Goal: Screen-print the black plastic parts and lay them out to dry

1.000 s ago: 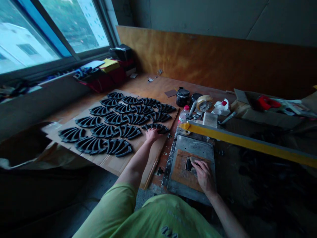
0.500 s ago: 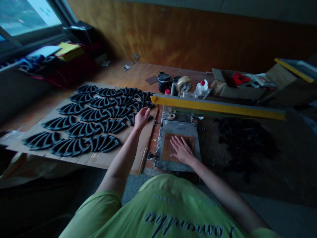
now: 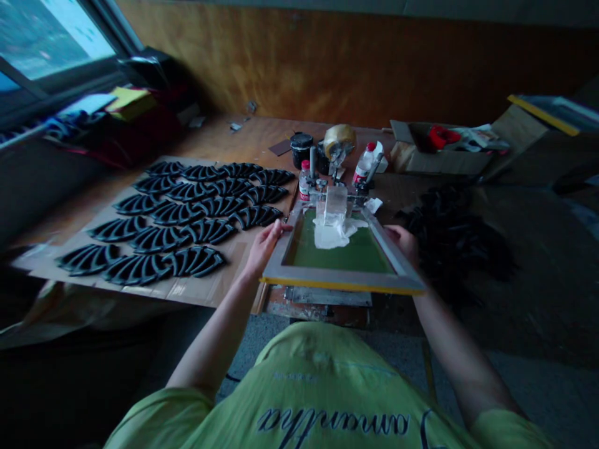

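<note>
A screen-printing frame [image 3: 341, 279] with a green mesh lies nearly level over the printing base [image 3: 322, 298] in front of me. White ink and a clear squeegee [image 3: 336, 207] rest at its far end. My left hand [image 3: 264, 244] grips the frame's left rail. My right hand [image 3: 405, 242] holds its right rail. Left of the frame, several black fan-shaped pieces [image 3: 187, 206] lie in rows on a cardboard sheet [image 3: 196, 293].
Behind the frame stand a black jar [image 3: 301, 149], a tape roll [image 3: 339, 138] and small bottles [image 3: 304, 181]. A dark heap of black pieces [image 3: 449, 237] lies to the right. A cardboard box [image 3: 440, 156] sits at the back right. Clutter lines the window sill [image 3: 93, 112].
The frame has swung down from its raised position onto the base. My right hand left the base plate and my left hand left the black pieces; both now hold the frame's sides.
</note>
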The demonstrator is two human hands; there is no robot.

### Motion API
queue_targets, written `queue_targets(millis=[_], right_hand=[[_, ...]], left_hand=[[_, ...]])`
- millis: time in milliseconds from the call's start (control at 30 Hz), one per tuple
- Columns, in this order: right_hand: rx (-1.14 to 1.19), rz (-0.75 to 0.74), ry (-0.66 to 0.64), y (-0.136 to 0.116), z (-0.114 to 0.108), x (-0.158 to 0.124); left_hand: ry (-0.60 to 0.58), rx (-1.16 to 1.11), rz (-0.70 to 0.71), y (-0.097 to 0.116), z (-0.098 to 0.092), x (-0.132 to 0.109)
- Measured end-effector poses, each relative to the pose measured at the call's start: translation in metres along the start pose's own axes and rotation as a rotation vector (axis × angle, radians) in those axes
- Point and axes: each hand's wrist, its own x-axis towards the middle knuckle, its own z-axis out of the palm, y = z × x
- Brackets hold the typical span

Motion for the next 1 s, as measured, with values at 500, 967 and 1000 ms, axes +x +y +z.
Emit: queue_targets(millis=[500, 967, 1000], right_hand=[[-0.418, -0.411, -0.427, -0.086, 0.08, -0.004], [-0.38, -0.645, -0.455, -0.083, 0.064, -0.034], [-0.357, -0.668, -0.463, -0.08, 0.066, -0.04]], left_hand=[[-0.046, 0.484, -0.215, -0.113, 0.001, -0.026], [-0.055, 0.36, -0.229, -0.117, 0.002, -0.028], [-0.055, 0.345, -0.237, -0.116, 0.002, -0.028]])
